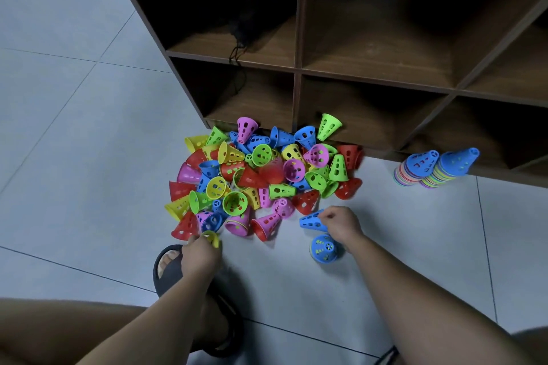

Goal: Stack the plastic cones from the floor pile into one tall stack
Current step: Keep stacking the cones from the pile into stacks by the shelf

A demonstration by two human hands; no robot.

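Observation:
A loose pile of coloured plastic cones (pixel 261 175) lies on the grey floor in front of a wooden shelf. My left hand (pixel 200 255) grips a yellow cone (pixel 212 238) at the pile's near edge. My right hand (pixel 341 224) pinches the rim of a blue cone (pixel 311 221) lying on its side, just right of the pile. Below that hand stands a short stack topped by a blue cone (pixel 323 247). Two taller stacks (pixel 436 167), each topped with blue, stand side by side at the right near the shelf.
A dark wooden cubby shelf (pixel 299 68) rises behind the pile, with a black bag and cord (pixel 252 9) in an upper left compartment. My foot in a dark slipper (pixel 169 264) rests on the floor tiles beside my left hand.

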